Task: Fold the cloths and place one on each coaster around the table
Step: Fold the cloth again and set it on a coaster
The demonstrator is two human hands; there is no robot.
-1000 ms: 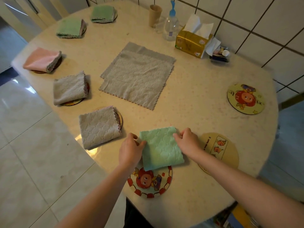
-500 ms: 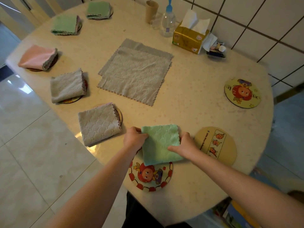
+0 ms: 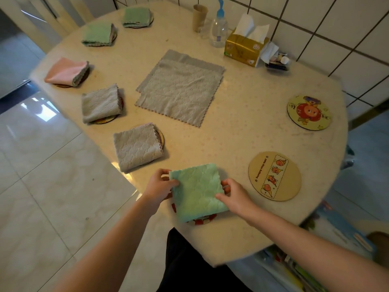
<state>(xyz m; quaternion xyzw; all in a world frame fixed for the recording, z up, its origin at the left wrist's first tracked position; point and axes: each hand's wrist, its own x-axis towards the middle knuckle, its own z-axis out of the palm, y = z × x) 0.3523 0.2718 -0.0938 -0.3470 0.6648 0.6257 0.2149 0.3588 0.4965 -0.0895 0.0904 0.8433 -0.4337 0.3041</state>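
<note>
A folded green cloth (image 3: 196, 191) lies over the red-rimmed coaster (image 3: 203, 221) at the table's near edge, hiding most of it. My left hand (image 3: 159, 185) pinches its left edge and my right hand (image 3: 233, 196) holds its right edge. Two unfolded grey cloths (image 3: 179, 89) lie stacked flat in the table's middle. Bare coasters sit at the right: a tan one (image 3: 274, 175) and a yellow one (image 3: 309, 112). Along the left, folded cloths rest on coasters: two grey (image 3: 137, 146) (image 3: 101, 103), one pink (image 3: 67, 71), two green (image 3: 99, 34) (image 3: 136, 17).
At the back by the tiled wall stand a gold tissue box (image 3: 245, 48), a clear pump bottle (image 3: 219, 30), a cardboard tube (image 3: 200, 16) and a small tray of items (image 3: 277, 62). The round table's edge (image 3: 221, 264) is close to my body.
Both hands have slid the folded green cloth toward me, so it now covers nearly the whole red-rimmed coaster. My right hand has shifted lower along the cloth's right edge.
</note>
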